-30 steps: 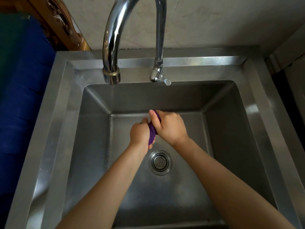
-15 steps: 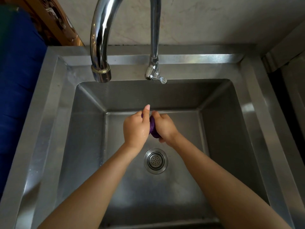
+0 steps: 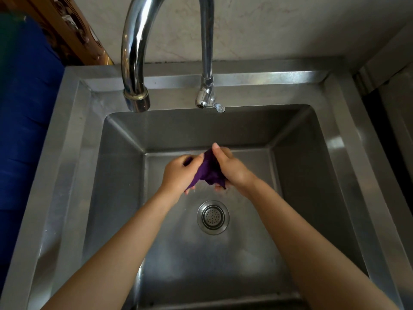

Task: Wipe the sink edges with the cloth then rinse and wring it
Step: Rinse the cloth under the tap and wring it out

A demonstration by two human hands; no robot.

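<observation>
Over the steel sink [image 3: 67, 175], the left hand [image 3: 178, 175] grips one end of the purple cloth [image 3: 209, 173] and the right hand [image 3: 232, 168] clutches the other, held above the drain [image 3: 213, 217], apparently so wrung water falls into the basin.

Most of the cloth [image 3: 209, 170] is buried between the left hand [image 3: 178, 175] and the right hand [image 3: 232, 168], so its shape cannot be told. The top of the tap [image 3: 135, 52], beyond the hands, runs off the upper edge. Left of the left hand, a blue thing [image 3: 24, 130] is cut by the border, too dim to name
</observation>
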